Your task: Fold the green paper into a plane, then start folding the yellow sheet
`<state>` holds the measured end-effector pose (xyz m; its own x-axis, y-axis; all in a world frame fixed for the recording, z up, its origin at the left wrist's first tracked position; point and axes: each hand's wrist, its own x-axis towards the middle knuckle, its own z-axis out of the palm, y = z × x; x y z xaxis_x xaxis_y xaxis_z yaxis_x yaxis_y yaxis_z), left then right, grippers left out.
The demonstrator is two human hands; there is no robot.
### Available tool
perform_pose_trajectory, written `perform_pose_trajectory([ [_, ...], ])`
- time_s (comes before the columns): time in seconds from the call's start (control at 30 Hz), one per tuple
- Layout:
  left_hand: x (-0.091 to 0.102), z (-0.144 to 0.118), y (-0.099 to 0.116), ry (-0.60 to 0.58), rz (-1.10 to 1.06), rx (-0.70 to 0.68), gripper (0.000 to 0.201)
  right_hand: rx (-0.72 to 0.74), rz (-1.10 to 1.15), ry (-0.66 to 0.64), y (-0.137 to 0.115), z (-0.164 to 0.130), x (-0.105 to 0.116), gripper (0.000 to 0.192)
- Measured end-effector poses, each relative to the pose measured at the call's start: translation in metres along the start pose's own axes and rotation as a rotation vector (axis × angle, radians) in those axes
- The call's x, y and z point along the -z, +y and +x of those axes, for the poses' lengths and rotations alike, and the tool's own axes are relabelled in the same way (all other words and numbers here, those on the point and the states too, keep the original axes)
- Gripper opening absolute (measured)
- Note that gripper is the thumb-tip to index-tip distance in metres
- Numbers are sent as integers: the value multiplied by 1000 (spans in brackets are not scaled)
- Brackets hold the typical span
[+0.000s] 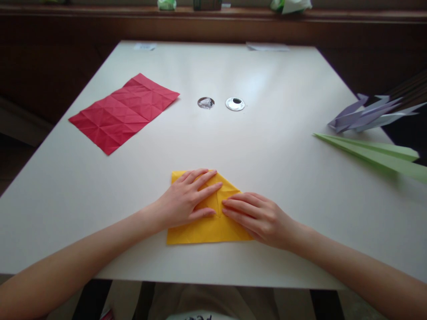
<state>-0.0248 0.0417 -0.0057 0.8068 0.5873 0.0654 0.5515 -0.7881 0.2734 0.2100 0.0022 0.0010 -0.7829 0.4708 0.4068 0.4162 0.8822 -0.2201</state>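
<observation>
1. My left hand (187, 200) lies flat on the yellow paper (207, 229), palm down, fingers (203, 178) straight and slightly fanned, pointing right and a little away from me. It grips nothing; it only presses on the sheet.
2. The paper sits on the white table (213, 146) near the front edge, right in front of me, between and under both hands.
3. The sheet is bright yellow. Its near part is a flat band with a straight front edge; its right far corner is folded in, leaving a slanted edge, and a crease runs toward me between my fingertips.
4. My right hand (258, 218) also lies flat on the paper's right part, fingers straight and close together, pointing left. Its tips nearly meet those of my left hand at the crease. It pinches nothing.
5. Further off, from left to right: a red sheet (123, 113) full of creases lies open at the far left, two small round discs (235, 104) sit mid-table, and a folded purple shape (363, 116) and a green paper plane (373, 153) rest at the right edge.
</observation>
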Motion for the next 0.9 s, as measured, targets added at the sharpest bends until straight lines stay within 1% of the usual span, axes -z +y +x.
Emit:
perform_pose_trajectory([
  [0.53, -1, 0, -1, -13, 12, 5, 56, -10, -19, 16, -1, -1, -1, 23],
  [0.9, -2, 0, -1, 0, -5, 0, 56, -4, -13, 0, -1, -1, -1, 25],
])
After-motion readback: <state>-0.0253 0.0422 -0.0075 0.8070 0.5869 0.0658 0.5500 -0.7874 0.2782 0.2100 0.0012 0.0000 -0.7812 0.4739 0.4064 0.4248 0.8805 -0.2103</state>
